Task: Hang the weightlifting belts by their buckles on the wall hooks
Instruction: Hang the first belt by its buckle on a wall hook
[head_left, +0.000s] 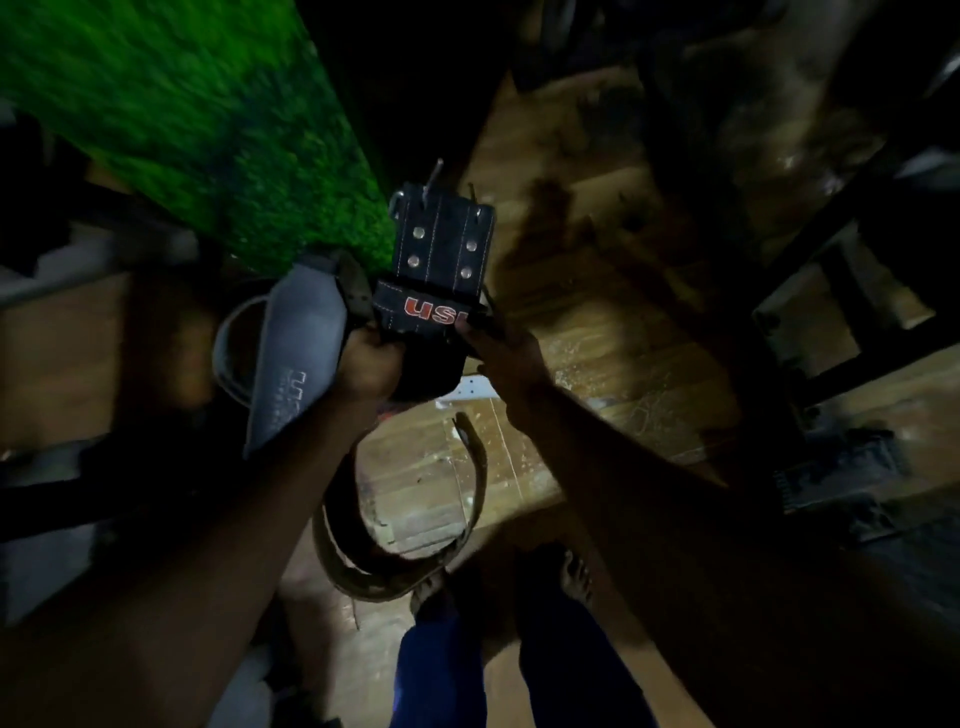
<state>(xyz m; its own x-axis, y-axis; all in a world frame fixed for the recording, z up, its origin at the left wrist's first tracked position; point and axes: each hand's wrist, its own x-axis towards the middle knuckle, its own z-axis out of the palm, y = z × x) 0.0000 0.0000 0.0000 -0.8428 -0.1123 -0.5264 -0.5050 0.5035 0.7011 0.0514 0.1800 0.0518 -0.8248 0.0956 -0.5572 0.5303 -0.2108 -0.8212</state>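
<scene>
Standing barefoot on wood floor, person holds black belt upright at frame ctr beside green wall panel. L hand curled round belt's lower fold, w/ grey belt alongside; R hand pinches its edge. Buckle prong sticks up at top; hooks not discernible, too dark.

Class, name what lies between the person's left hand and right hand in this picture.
In the head view, the black weightlifting belt with red lettering lies between the left hand and right hand; both grip it.
</scene>
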